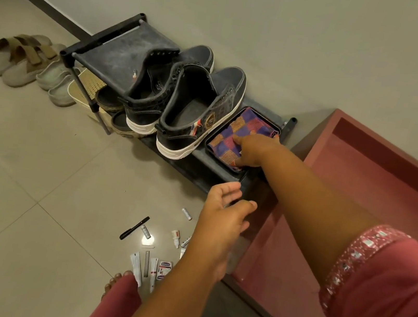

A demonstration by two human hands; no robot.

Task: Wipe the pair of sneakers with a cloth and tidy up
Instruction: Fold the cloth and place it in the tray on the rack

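Observation:
Two dark sneakers with white soles stand side by side on top of a low black shoe rack point(126, 52), the left sneaker point(153, 86) and the right sneaker point(199, 110), heels toward me. Right of them a folded purple-and-orange checked cloth point(242, 133) lies in a small black tray point(278, 129). My right hand point(254, 149) rests on the cloth, fingers pressing its near edge. My left hand point(221, 212) hovers open and empty just before the rack's front edge.
A red cabinet point(362, 188) stands at the right against the wall. Small items lie on the tiled floor near my foot: a black marker point(134, 227), tubes point(136, 264), batteries point(186, 214). Beige sandals point(21, 57) and slippers sit left of the rack.

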